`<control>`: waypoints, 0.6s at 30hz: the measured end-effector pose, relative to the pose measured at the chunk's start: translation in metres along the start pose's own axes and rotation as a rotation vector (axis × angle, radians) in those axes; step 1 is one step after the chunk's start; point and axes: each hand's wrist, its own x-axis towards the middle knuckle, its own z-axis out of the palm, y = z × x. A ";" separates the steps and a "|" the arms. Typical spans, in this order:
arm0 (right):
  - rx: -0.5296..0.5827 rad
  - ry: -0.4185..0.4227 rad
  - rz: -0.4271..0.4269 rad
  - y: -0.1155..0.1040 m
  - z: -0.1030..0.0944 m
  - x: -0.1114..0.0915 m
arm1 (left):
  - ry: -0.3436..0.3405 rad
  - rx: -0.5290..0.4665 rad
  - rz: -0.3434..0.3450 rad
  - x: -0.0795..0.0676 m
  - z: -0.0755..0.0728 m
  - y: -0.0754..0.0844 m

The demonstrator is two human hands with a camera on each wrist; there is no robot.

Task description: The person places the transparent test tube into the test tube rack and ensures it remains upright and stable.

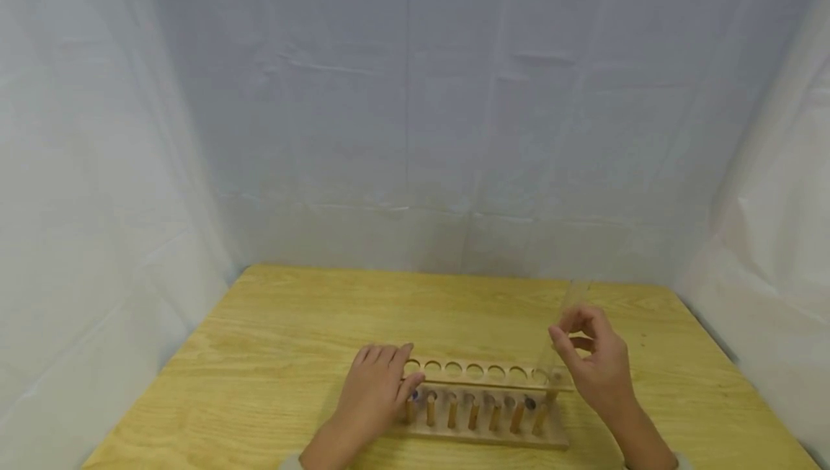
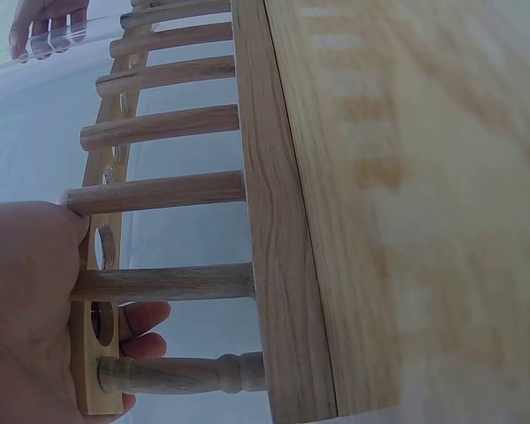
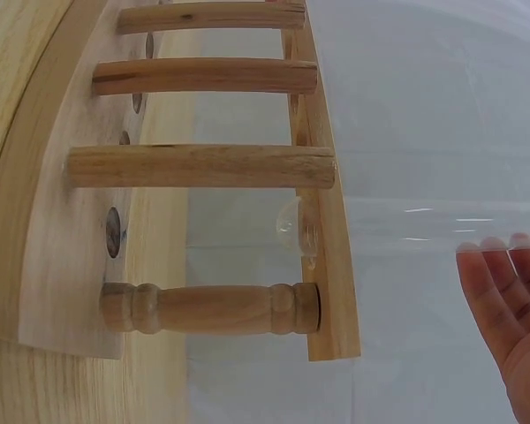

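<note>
A wooden test tube rack (image 1: 499,435) stands on the table, with a row of round holes in its top rail and upright pegs along the base. My left hand (image 1: 372,387) grips the left end of the top rail; its palm (image 2: 26,300) lies on the near side and fingertips show beyond it in the left wrist view. With my right hand (image 1: 599,362) I pinch a clear glass test tube (image 3: 406,225) above the rack's right end. The tube's rounded bottom (image 3: 289,227) pokes through the rail's rightmost hole, short of the base.
The yellow wood-grain table (image 1: 311,311) extends behind and to both sides of the rack. White sheeting (image 1: 415,131) hangs at the back and along both sides. A turned end post (image 3: 216,309) stands beside the tube's bottom.
</note>
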 end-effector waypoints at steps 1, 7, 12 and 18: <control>-0.002 -0.002 0.013 -0.001 0.000 0.000 | 0.000 -0.001 0.001 0.000 0.000 0.000; -0.006 0.000 0.001 0.000 0.000 0.000 | 0.005 -0.010 0.005 0.000 0.002 -0.001; -0.012 0.006 -0.035 0.002 0.001 -0.001 | 0.029 -0.022 0.006 -0.001 0.004 -0.001; 0.001 0.044 -0.063 -0.010 0.003 0.003 | 0.086 0.002 0.026 -0.001 0.007 -0.002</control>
